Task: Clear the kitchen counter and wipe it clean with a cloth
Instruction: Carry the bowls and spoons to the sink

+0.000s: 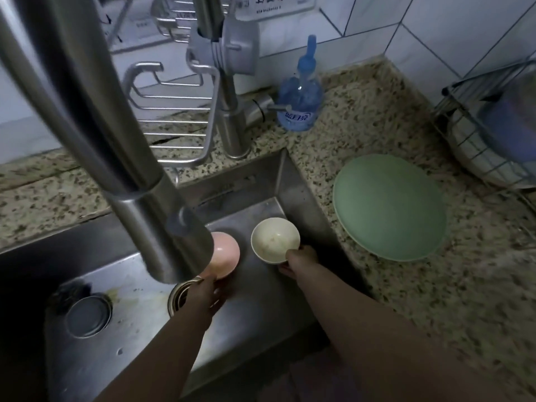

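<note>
Dim light — white tiled wall [435, 24] behind a speckled granite worktop [362, 117], steel sink [261, 300] inset.

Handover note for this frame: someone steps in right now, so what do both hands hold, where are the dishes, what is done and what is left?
Left hand: grip on the pink bowl, low in the sink.
Right hand: grip on the cream bowl, also over the sink.
Green plate and blue bottle are on the counter.
Done: two bowls off the counter.
Left: clear the plate and bottle, then wipe; no cloth in view.
</note>
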A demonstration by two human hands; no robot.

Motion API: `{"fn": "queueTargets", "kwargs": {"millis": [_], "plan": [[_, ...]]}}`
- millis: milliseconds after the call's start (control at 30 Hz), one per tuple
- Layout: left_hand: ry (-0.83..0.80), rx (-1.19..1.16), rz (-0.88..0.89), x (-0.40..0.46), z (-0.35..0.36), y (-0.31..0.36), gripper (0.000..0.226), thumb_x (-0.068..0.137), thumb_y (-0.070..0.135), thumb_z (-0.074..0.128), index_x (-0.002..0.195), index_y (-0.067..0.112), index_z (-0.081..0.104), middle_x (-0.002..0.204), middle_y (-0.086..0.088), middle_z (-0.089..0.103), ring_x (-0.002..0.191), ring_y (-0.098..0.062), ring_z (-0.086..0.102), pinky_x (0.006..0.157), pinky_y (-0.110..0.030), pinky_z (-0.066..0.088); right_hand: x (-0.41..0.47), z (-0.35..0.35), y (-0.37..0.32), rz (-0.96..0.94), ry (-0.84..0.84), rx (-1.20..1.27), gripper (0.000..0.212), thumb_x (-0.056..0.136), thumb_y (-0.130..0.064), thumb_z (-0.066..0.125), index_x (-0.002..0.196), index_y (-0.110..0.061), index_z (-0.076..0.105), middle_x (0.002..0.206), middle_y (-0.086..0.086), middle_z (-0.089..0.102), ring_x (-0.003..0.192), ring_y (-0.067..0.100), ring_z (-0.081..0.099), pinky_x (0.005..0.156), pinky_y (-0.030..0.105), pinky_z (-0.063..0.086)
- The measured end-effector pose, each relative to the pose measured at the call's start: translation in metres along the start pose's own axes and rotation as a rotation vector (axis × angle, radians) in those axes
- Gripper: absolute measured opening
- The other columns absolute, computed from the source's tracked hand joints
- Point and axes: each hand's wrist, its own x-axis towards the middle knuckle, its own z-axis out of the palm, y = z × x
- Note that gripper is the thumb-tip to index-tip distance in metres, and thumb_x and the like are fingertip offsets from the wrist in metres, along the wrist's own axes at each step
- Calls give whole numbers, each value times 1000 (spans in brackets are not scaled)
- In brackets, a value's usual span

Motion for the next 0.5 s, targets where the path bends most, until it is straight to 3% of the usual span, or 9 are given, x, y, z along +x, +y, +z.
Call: {"fn": "queueTargets", "kwargs": {"millis": [133, 200, 267, 367, 500], "plan": [[-19, -14, -3, 11, 6, -2, 32, 98, 10, 45, 129, 7, 53, 105, -12, 68, 84, -23, 63, 74, -32, 50, 14, 10, 1, 2, 13, 78, 56, 93, 13, 40, 145, -7, 43, 147, 19, 42, 128, 44, 47, 75, 44, 52], [-24, -15, 4, 15, 10, -2, 35, 99, 11, 46, 133, 5, 51, 118, -16, 66, 96, -28, 64, 84, -36, 51, 24, 13, 3, -21, 26, 84, 57, 91, 16, 39, 144, -6, 44, 147, 19, 42, 128, 45, 46, 76, 45, 52], [-40, -24, 14, 18, 13, -1, 36, 99, 11, 46, 135, 5, 50, 126, -18, 64, 100, -29, 63, 88, -38, 51, 32, 13, 5, -56, 43, 49, 57, 91, 16, 39, 143, -5, 46, 144, 17, 45, 129, 45, 46, 87, 48, 52], [-56, -34, 14, 13, 17, 0, 34, 100, 13, 46, 132, 6, 52, 121, -15, 64, 87, -23, 63, 76, -32, 52, 35, 12, 7, -101, 63, -61, 53, 91, 11, 41, 142, -5, 48, 143, 19, 50, 131, 42, 47, 106, 52, 45], [-36, -31, -15, -1, 17, 2, 29, 99, 15, 49, 125, 6, 56, 120, -15, 64, 86, -23, 63, 80, -33, 51, 17, 3, 2, -69, 16, -156, 45, 95, 1, 46, 140, -1, 49, 140, 21, 53, 127, 36, 53, 109, 47, 44]]}}
